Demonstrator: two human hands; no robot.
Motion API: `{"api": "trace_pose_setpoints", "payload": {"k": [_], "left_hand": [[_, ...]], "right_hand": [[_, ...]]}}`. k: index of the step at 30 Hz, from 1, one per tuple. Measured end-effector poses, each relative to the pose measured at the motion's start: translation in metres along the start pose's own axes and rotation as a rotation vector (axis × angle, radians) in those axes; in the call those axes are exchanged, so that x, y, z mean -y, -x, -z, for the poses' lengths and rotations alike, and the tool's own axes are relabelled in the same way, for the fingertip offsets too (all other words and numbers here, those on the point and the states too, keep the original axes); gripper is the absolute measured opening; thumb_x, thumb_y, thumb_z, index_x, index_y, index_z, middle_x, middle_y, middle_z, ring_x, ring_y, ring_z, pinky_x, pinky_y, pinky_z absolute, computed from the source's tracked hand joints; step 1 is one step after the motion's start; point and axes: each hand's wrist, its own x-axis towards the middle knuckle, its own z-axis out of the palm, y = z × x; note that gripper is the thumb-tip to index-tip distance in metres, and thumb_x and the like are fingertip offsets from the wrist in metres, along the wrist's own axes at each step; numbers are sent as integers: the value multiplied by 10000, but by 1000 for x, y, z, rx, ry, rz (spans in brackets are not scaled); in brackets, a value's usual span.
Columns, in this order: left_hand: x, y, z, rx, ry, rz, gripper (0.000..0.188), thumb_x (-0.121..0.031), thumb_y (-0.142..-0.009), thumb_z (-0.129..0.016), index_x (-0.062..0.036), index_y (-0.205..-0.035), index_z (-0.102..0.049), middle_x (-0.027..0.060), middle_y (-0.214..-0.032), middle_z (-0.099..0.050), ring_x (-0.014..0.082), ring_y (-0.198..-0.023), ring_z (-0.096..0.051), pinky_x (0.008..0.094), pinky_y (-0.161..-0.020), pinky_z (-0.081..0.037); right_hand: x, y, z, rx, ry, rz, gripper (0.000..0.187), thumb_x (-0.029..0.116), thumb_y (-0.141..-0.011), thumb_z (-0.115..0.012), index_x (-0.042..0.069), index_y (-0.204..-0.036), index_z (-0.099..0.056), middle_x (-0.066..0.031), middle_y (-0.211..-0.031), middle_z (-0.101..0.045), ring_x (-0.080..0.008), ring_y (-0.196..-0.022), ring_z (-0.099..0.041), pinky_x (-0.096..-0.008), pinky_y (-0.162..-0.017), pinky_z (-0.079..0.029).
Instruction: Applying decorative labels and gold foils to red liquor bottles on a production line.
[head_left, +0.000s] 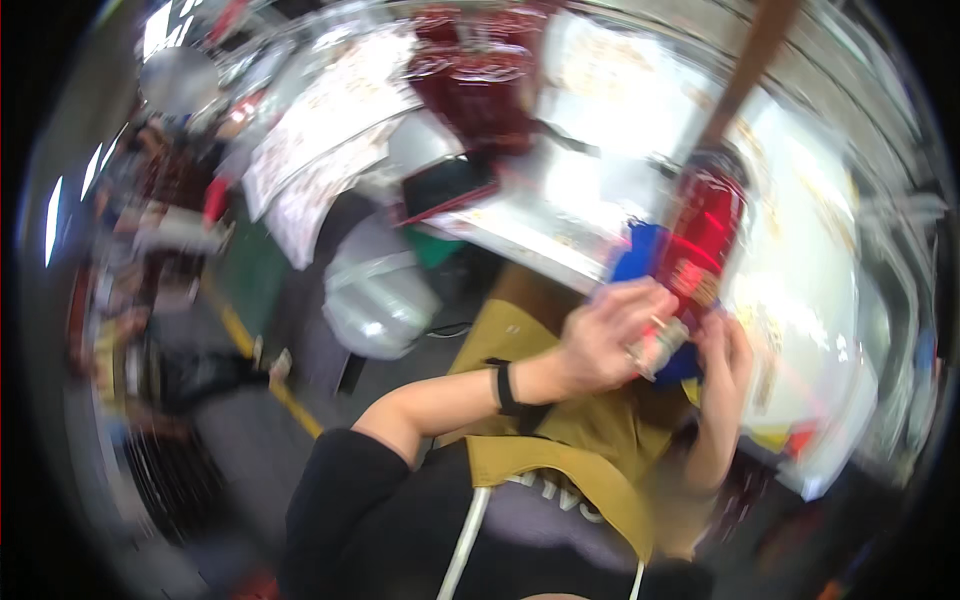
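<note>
The view is heavily blurred, as from a quick head turn. Your two bare hands are raised close together in front of your chest, over a mustard-yellow apron (560, 440). Your left hand (610, 340), with a black wristband (503, 388) on its wrist, is curled shut, its grip wrapped around the lower end of a shiny red package (703, 240) that stands nearly upright, leaning slightly right. A silvery bit shows just below your left fingers, too smeared to name. Your right hand (725, 350) is just beside it, touching the package's lower right side; I cannot tell whether its grip is closed on the package or only resting there. A blue item (638, 252) shows behind the package's lower left edge, and more blue peeks out under your hands.

Beyond your hands lies a bright white counter (620, 110), washed out by glare. A dark red object (480, 80) rests on its far left part. Lower left, a pale plastic bag (375, 290) sits near a grey floor with a yellow line (260, 365).
</note>
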Motion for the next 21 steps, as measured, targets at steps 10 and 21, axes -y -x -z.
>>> {"api": "trace_pose_setpoints", "payload": {"k": [10, 21], "left_hand": [[-20, 19, -39, -114, -175, -28, 322, -245, -749, -698, -51, -1006, -699, 313, -1257, -580, 504, -1153, -589, 521, -933, -583], [-13, -1, 2, -72, 114, 25, 441, -134, -861, -648, -23, -1288, -657, 179, -1325, -572, 370, -1258, -587, 438, -975, -570]], "right_hand": [[-37, -9, 29, 139, -405, 93, 377, 319, -1101, -477, 25, -1325, -549, -89, -1141, -560, -184, -1034, -553, -327, -962, -464], [4, 23, 3, -245, 245, 287, 277, 181, -1094, -535, -17, -1280, -593, -127, -1211, -638, -207, -1102, -610, -343, -963, -501]]}}
